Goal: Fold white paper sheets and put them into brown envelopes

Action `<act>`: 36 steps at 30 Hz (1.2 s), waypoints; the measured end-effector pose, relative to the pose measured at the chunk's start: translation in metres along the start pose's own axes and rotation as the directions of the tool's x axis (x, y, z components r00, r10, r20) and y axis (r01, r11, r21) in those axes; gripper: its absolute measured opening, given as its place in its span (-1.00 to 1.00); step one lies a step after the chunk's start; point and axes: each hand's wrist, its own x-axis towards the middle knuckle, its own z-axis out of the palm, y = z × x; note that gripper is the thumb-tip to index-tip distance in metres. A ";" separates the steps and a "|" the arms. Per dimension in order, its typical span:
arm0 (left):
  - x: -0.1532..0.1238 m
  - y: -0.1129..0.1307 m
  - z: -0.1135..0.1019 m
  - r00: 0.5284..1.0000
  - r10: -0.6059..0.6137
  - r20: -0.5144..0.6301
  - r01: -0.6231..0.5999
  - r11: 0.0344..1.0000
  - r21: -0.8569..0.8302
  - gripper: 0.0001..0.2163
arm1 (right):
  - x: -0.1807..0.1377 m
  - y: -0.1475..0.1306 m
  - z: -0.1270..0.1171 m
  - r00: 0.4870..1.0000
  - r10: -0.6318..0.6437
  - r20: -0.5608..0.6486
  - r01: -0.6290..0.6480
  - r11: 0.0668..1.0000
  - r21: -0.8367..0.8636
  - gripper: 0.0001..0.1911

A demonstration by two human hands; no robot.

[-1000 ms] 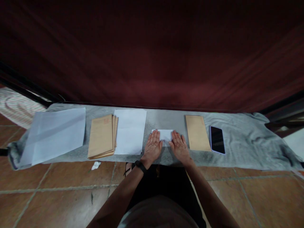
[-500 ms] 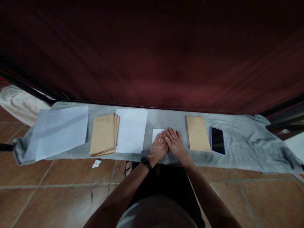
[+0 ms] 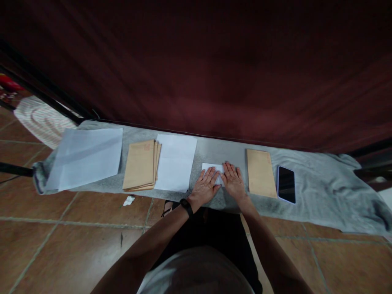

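Note:
Both palms lie flat on a small white piece of folded paper [image 3: 208, 166] on the grey cloth. My left hand [image 3: 206, 187] has its fingers stretched out over the left part of the paper. On the right part rests my right hand [image 3: 233, 181], fingers extended. A strip of paper shows between the two hands; the rest is hidden under them. Left of my hands lies a stack of white sheets [image 3: 177, 162], partly beside a pile of brown envelopes [image 3: 139, 164]. A single brown envelope [image 3: 261, 173] lies right of my right hand.
The narrow bench is covered by a grey cloth [image 3: 324, 183]. A phone [image 3: 286, 184] lies right of the single envelope. Larger white sheets [image 3: 88, 157] cover the left end. A dark red curtain [image 3: 202, 81] hangs behind. A paper scrap [image 3: 129, 200] lies on the tiled floor.
My hands have moved apart from being together over the paper, uncovering some of its middle. The camera view has tilted slightly.

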 end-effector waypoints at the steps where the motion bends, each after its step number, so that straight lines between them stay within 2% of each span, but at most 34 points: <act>1: -0.001 0.000 0.000 1.000 0.001 -0.003 -0.001 1.000 0.002 -0.45 | 0.000 0.002 0.000 1.000 0.015 -0.010 -0.015 1.000 -0.004 -0.43; 8: -0.001 0.000 -0.001 1.000 -0.023 0.008 0.022 1.000 0.019 -0.44 | -0.004 0.006 0.002 0.987 0.117 -0.106 -0.120 0.992 -0.029 -0.41; 15: -0.001 -0.001 -0.001 1.000 -0.021 0.008 0.020 0.999 0.032 -0.46 | -0.016 -0.002 -0.007 0.941 0.298 -0.163 -0.295 0.955 0.044 -0.50; 20: 0.000 0.000 -0.002 1.000 -0.026 0.000 0.026 0.999 0.032 -0.45 | -0.015 -0.015 -0.021 0.889 0.454 -0.062 -0.441 0.885 0.152 -0.62; 23: 0.000 0.000 -0.002 0.999 -0.034 -0.001 0.034 0.999 0.037 -0.45 | -0.009 -0.019 -0.027 0.824 0.563 0.058 -0.555 0.785 0.275 -0.68; 25: 0.000 0.000 -0.002 0.999 -0.035 0.002 0.035 0.999 0.039 -0.46 | -0.005 -0.020 -0.028 0.792 0.603 0.095 -0.597 0.733 0.326 -0.72; 28: 0.000 0.000 -0.003 1.000 -0.027 0.006 0.026 0.999 0.038 -0.45 | -0.003 -0.019 -0.028 0.785 0.611 0.098 -0.596 0.702 0.391 -0.75; 32: 0.000 -0.001 -0.005 1.000 -0.022 0.002 0.022 1.000 0.023 -0.43 | -0.007 -0.018 -0.029 0.804 0.585 0.112 -0.549 0.654 0.521 -0.80; 36: -0.002 0.004 -0.007 0.999 -0.041 -0.005 0.041 0.999 0.001 -0.39 | -0.013 -0.023 -0.033 0.826 0.552 0.113 -0.478 0.580 0.659 -0.73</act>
